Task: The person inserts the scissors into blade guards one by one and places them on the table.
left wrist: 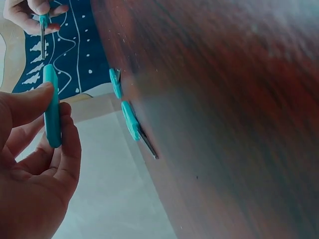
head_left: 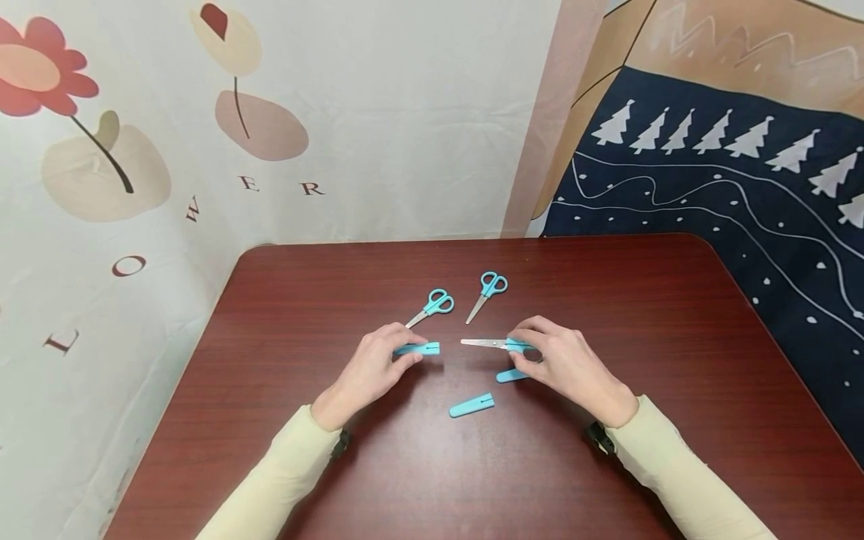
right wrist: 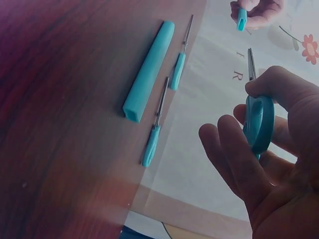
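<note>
My left hand [head_left: 376, 367] pinches a turquoise scissors sheath [left wrist: 52, 107] between thumb and fingers, its open end facing right. Across from it, my right hand [head_left: 570, 365] grips scissors [right wrist: 260, 122] by their turquoise handles. Their closed blades [head_left: 482, 343] point left at the sheath's mouth, with a gap between the two. In the right wrist view the thumb lies at the base of the blades. Below the right hand is a second sheath [head_left: 511, 376], partly covered by the fingers in the head view. Another sheath [head_left: 472, 405] lies nearer the front.
Two more scissors with turquoise handles, one pair [head_left: 439, 301] behind the left hand and another pair [head_left: 493, 284] farther back, lie on the reddish-brown table [head_left: 324, 285]. A patterned cloth [head_left: 405, 150] hangs behind the table, and a dark blue one [head_left: 682, 180] at the right.
</note>
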A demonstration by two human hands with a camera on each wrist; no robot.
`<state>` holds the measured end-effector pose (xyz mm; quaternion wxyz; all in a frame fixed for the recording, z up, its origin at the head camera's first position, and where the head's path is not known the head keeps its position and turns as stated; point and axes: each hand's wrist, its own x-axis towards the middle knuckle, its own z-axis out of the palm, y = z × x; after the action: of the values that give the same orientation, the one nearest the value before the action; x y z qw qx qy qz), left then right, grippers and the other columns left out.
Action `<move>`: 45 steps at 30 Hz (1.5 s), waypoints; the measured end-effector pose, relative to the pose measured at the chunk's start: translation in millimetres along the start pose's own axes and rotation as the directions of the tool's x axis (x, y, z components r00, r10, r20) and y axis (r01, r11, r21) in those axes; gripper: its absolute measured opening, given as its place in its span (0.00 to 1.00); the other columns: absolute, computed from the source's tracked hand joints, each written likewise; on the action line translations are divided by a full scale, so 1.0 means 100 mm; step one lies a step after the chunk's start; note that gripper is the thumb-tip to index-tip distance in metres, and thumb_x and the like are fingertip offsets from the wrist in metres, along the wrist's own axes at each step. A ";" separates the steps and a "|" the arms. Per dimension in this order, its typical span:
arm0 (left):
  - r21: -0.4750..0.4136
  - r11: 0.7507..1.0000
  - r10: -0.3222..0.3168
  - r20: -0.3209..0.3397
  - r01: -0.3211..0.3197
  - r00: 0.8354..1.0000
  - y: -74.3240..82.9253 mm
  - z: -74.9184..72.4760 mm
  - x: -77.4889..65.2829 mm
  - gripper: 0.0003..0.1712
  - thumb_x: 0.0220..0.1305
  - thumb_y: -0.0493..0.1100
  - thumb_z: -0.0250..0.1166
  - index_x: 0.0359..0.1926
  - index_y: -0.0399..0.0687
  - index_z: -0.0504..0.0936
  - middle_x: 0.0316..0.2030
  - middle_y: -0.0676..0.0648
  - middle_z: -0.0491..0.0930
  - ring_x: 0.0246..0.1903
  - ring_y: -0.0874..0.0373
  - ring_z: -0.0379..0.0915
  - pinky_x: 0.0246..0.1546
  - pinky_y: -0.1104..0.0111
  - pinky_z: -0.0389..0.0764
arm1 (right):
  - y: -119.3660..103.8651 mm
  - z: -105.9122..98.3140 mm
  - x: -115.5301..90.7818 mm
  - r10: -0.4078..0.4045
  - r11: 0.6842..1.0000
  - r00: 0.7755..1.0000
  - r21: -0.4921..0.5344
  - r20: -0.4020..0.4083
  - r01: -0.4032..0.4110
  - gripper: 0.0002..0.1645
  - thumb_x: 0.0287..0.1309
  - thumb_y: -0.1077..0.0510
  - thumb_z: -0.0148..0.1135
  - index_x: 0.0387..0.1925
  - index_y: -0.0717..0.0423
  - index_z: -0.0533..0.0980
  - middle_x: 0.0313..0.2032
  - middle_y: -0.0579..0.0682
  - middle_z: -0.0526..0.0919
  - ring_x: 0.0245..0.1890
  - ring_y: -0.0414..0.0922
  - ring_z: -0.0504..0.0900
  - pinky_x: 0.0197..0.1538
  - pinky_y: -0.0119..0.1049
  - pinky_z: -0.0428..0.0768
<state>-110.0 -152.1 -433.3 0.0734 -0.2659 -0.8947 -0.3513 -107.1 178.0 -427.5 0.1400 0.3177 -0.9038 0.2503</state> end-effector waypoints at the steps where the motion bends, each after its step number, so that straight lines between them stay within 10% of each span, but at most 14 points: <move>1: 0.000 1.000 0.006 -0.009 -0.006 1.000 0.00 0.01 0.00 0.12 0.59 0.34 0.77 0.45 0.45 0.90 0.40 0.52 0.84 0.40 0.56 0.80 0.41 0.61 0.81 | -0.01 0.00 0.00 -0.002 1.000 1.000 0.004 0.000 0.001 0.15 0.54 0.61 0.77 0.45 0.55 0.87 0.45 0.49 0.83 0.33 0.40 0.83 0.28 0.29 0.78; 45: -0.056 0.996 0.061 -0.097 -0.067 0.993 0.13 0.14 0.03 0.11 0.59 0.32 0.76 0.43 0.46 0.89 0.41 0.53 0.84 0.39 0.58 0.77 0.37 0.65 0.81 | -0.13 0.01 0.03 -0.067 0.998 0.998 0.010 -0.009 0.067 0.13 0.56 0.61 0.75 0.44 0.55 0.87 0.44 0.49 0.84 0.30 0.41 0.85 0.27 0.27 0.79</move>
<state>-105.2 -133.4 -435.6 0.1193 -0.2796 -0.8703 -0.3875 -101.3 167.6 -422.5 0.1505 0.3472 -0.8908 0.2515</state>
